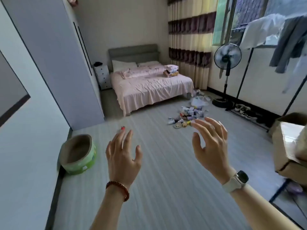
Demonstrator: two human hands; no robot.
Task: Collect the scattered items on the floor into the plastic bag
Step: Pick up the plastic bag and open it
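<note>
A heap of scattered items (187, 115), small boxes, bottles and packets, lies on the grey floor far ahead, near the foot of the bed. Just beyond the heap sits a crumpled clear plastic bag (199, 101). My left hand (123, 155) is raised in front of me with its fingers spread, holding nothing; a red bead bracelet circles its wrist. My right hand (211, 146) is raised too, fingers spread and empty, with a white watch on the wrist. Both hands are well short of the heap.
A bed (149, 87) with pink sheets stands at the back. A standing fan (226, 75) and a shoe rack (249, 112) line the right wall. A cardboard box (289, 146) sits at right, a round green-sided tub (78, 155) at left by the wardrobe (54, 63).
</note>
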